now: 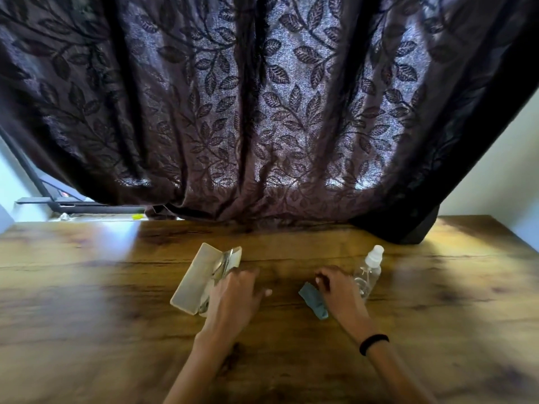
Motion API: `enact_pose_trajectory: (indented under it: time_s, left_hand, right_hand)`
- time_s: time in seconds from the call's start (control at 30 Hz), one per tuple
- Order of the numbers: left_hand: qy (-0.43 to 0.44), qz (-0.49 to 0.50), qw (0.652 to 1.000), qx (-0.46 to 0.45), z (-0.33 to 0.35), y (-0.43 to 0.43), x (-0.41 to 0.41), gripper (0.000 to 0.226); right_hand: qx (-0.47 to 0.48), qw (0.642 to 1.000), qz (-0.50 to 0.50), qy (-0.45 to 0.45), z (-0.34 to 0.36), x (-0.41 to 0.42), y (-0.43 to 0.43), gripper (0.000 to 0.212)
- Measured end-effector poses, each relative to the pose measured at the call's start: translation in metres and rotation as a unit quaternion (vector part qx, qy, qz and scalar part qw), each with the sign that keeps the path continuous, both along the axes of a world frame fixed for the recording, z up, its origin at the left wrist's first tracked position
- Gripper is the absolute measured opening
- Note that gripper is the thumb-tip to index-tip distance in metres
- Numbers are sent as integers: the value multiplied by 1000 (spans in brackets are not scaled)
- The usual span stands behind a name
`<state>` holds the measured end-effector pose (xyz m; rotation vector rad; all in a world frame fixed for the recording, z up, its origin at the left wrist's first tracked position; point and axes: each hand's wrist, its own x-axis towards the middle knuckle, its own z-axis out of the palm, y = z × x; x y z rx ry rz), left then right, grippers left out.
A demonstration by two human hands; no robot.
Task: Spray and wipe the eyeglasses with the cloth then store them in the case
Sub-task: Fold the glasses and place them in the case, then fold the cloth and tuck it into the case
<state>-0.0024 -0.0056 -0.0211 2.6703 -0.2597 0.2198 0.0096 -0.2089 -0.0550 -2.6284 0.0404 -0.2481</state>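
Forearms come in from the bottom edge, the right one wearing a black wristband, and beyond them things run by bulk. The dark leaf-patterned curtain hangs down to the back of the table. The pale case lies open left of centre. The clear spray bottle stands upright just beside the right hand, the blue cloth lies partly under that hand, and the eyeglasses sit inside the case. The hands are apart. The left hand lies over the near end of the case with fingers spread on the glasses and thumb out to the side, with no grip showing. The right hand curls its fingers down on the far end of the cloth. I judge the spraying and wiping not yet begun. Lifting the glasses by a lens would smear it, and dragging them out one-handed could tip or slide the light case (nothing pins it down). The bottle stands so near the right hand that a quick lift of the cloth could knock it over.
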Motion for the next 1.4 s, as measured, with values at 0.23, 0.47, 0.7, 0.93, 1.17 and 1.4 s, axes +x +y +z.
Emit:
enact_pose_trajectory:
  time_s: [0.23,0.47,0.7,0.93,1.17,1.4]
  left_hand:
    - [144,-104,981,-82,-22,-39,11,48]
    - [233,-100,947,-195,-32,-58,24,51]
    - [230,-152,939,-205,-29,-52,32,35]
    - [135,-87,949,-273,-28,-39,35,16]
    - [91,-81,953,-276,-22,-24,40,13]
    - [41,-116,963,-239,-16,-15,35,8]
  right_hand:
    - [-8,998,-20,66,-3,-4,4,20]
    - [57,993,-34,101,-3,-3,7,25]
    - [282,951,17,122,10,-6,8,35]
    - [367,924,31,106,17,-11,5,25]
    - [393,916,16,83,25,-15,7,7]
    - [488,870,37,64,37,-14,8,3]
